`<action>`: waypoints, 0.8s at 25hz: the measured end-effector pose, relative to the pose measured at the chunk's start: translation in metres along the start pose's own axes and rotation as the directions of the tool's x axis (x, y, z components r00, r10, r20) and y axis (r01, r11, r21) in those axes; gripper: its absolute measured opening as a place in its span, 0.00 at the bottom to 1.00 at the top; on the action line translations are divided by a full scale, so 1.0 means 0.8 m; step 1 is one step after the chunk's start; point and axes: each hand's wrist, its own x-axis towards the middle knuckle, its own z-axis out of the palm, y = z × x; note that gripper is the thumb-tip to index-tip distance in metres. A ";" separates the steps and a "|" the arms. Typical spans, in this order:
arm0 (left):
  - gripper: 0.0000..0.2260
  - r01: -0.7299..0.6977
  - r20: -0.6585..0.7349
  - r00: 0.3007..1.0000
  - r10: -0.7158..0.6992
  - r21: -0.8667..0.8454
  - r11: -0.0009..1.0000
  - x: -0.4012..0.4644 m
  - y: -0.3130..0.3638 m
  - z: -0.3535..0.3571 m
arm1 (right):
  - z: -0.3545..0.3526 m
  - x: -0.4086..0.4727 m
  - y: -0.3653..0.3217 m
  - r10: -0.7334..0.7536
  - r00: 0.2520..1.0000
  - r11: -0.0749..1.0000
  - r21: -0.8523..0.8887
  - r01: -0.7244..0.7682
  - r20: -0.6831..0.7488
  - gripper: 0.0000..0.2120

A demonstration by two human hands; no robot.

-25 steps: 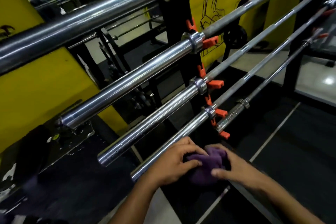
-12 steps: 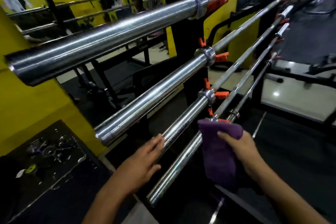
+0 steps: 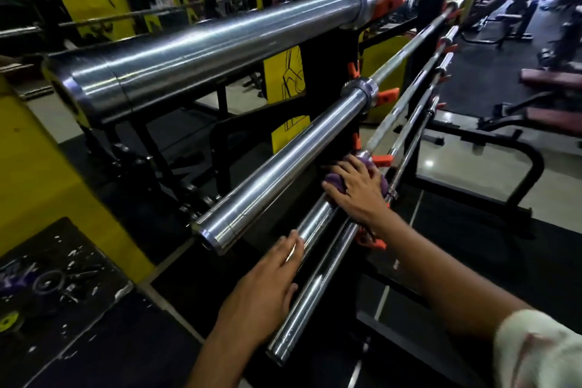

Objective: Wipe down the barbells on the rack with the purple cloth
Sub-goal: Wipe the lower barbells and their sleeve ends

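Several chrome barbells lie stacked on a black rack (image 3: 327,53) with orange hooks (image 3: 386,97). My right hand (image 3: 356,192) presses the purple cloth (image 3: 333,180) around the third bar's sleeve (image 3: 315,219), close to its collar; most of the cloth is hidden under the hand. My left hand (image 3: 267,287) rests with straight fingers on the near end of that same sleeve. The top bar (image 3: 201,50) and second bar (image 3: 277,170) run above. The lowest bar (image 3: 311,293) passes just right of my left hand.
A yellow wall (image 3: 34,173) stands on the left, with a black mat and scattered small parts (image 3: 50,283) at its foot. Benches (image 3: 551,79) and other gym gear stand on the right across a dark floor.
My right hand has carried the cloth up from hanging beside the bars and wrapped it on the third bar's sleeve near the collar. My left hand stays on that sleeve's near end.
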 end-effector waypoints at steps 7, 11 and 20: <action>0.35 -0.008 0.051 0.999 0.008 -0.012 1.000 -0.002 -0.001 -0.007 | 0.006 0.005 -0.015 0.037 0.991 0.962 0.275 0.000 -0.130 0.23; 0.35 -0.010 0.102 0.995 0.012 -0.025 1.000 0.000 0.003 -0.019 | 0.042 -0.075 -0.075 -0.088 0.936 0.908 0.358 0.216 -0.341 0.18; 0.36 0.013 0.108 0.994 -0.007 -0.055 0.998 -0.002 0.002 -0.017 | 0.016 0.025 0.023 -0.082 0.959 0.963 0.227 0.146 -0.271 0.18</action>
